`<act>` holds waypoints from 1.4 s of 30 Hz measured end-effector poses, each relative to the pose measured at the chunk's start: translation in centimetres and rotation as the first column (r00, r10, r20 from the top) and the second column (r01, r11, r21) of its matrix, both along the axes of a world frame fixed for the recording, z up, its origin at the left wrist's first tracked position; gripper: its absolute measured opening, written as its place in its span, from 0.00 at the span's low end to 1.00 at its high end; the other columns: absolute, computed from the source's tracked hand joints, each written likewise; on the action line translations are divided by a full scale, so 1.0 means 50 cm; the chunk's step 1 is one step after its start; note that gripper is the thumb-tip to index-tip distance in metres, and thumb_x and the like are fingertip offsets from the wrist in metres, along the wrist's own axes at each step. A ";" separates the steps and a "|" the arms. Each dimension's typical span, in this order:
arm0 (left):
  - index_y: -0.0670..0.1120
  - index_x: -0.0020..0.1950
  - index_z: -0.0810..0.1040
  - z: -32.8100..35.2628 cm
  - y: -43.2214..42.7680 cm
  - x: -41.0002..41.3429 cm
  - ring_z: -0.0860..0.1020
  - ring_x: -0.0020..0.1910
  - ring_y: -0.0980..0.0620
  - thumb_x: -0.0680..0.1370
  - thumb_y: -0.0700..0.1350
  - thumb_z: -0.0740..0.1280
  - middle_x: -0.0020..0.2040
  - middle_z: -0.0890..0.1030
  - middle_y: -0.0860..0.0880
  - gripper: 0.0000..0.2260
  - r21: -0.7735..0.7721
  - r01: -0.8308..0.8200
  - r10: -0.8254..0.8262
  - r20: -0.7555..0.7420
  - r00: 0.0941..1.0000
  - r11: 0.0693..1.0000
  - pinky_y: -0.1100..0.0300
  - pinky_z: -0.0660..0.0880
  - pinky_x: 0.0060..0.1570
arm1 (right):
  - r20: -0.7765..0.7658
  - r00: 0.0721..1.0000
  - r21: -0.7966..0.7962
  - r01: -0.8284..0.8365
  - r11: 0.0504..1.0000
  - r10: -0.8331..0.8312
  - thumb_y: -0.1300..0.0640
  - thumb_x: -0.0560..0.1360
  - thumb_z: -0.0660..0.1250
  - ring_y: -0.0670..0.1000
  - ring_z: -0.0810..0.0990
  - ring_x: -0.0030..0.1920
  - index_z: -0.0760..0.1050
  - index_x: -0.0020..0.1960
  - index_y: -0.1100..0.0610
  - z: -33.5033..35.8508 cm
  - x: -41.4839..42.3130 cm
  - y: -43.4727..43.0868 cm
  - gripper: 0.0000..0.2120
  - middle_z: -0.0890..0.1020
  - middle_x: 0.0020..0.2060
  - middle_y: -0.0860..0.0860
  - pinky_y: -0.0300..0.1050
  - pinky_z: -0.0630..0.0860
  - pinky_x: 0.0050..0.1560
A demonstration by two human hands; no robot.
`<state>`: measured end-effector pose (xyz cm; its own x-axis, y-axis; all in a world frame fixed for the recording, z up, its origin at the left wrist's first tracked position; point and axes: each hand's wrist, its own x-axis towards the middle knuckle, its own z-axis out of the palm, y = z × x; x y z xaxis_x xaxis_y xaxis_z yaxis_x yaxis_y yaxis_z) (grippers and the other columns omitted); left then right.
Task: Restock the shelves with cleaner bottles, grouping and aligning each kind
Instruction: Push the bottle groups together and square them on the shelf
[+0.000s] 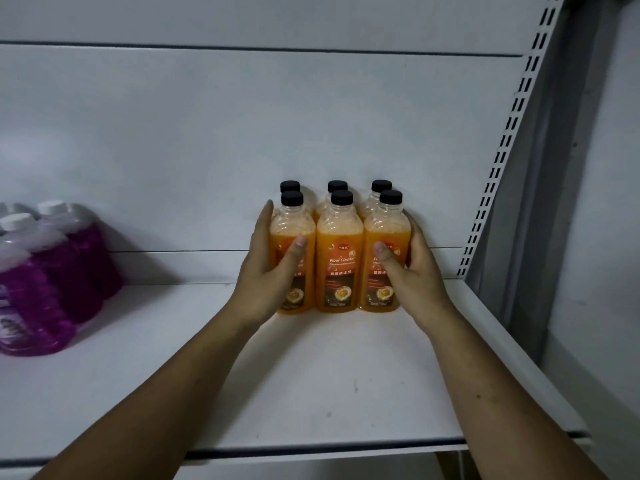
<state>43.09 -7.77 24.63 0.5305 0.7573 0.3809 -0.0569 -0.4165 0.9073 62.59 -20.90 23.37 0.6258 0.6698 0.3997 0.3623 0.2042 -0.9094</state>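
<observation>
Head view. Six orange floor cleaner bottles (339,258), each with a black cap (341,197), stand upright on a white shelf (311,375) in two rows of three, the back row close to the back panel (242,133). The labels of the front row face the camera; the middle one reads "Floor Cleaner".

The left hand (266,275) grasps the front-left bottle (292,223): its thumb (298,245) lies across the label and its fingers run along the outer side of the block. The right hand (415,275) grasps the front-right bottle (386,226) in mirror fashion, thumb (382,251) on the label and fingers wrapped round the outer side. The block of six sits between the two hands, its bottles touching.

Well apart at the left edge stands a group of purple cleaner bottles (31,299) with white caps (52,206); at least three show, the rest cut off by the frame. A slotted upright (512,116) bounds the shelf on the right.
</observation>
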 end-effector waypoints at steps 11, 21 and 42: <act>0.63 0.84 0.49 -0.002 -0.013 0.009 0.73 0.72 0.54 0.81 0.61 0.63 0.74 0.69 0.61 0.35 -0.042 -0.002 0.002 0.012 1.000 0.999 0.48 0.73 0.71 | -0.010 1.000 -0.024 -0.007 1.000 0.007 0.43 0.81 0.65 0.39 0.79 0.62 0.54 0.81 0.38 -0.010 -0.010 0.005 0.33 0.77 0.69 0.44 0.36 0.81 0.51; 0.64 0.83 0.55 0.003 -0.007 -0.002 0.75 0.72 0.53 0.77 0.64 0.68 0.77 0.71 0.57 0.38 -0.126 0.029 -0.022 0.051 0.998 0.992 0.44 0.75 0.70 | -0.028 0.999 -0.026 0.021 0.999 -0.022 0.40 0.77 0.68 0.43 0.83 0.61 0.62 0.79 0.40 -0.004 -0.019 -0.002 0.33 0.81 0.65 0.43 0.47 0.82 0.58; 0.62 0.79 0.64 -0.011 -0.134 -0.266 0.74 0.72 0.54 0.76 0.74 0.61 0.74 0.74 0.58 0.34 0.542 -0.189 0.454 -0.410 0.791 0.819 0.44 0.74 0.68 | 0.384 0.916 -0.117 0.174 0.978 -0.117 0.35 0.75 0.67 0.42 0.78 0.59 0.75 0.63 0.44 -0.002 -0.164 -0.173 0.21 0.79 0.59 0.44 0.28 0.69 0.53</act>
<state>29.78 -14.45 24.10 0.4984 0.7266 0.4728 0.5611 -0.6862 0.4630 54.40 -29.57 23.29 0.5456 0.6510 0.5277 0.6960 -0.0013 -0.7180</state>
